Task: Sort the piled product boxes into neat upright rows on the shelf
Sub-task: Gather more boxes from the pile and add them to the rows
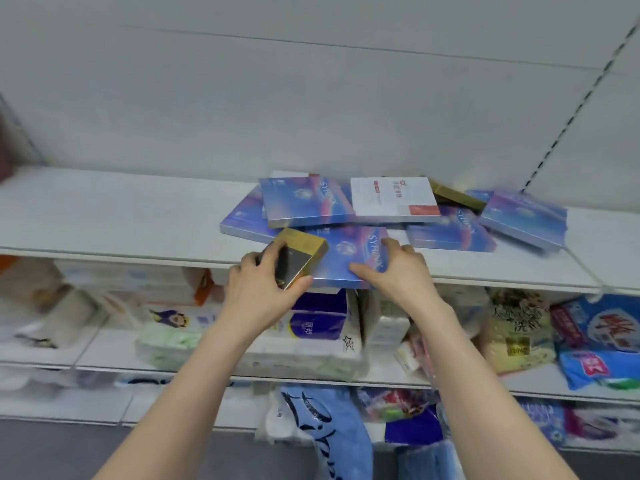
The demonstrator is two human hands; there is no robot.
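While the left hand [263, 289] grips a small gold-and-black box [303, 252], thumb at its near end, tilted up off the pile [446, 230], the right hand [398, 271] lies spread on a blue SYPHINX box [346, 258] at the shelf [121, 216] front edge. It is prob. steadying it, not clasped round it. Pile boxes lie flat & overlapping; none upright yet.

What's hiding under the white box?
The white box lies on a blue box, whose edge pokes out. Anything else beneath is covered.
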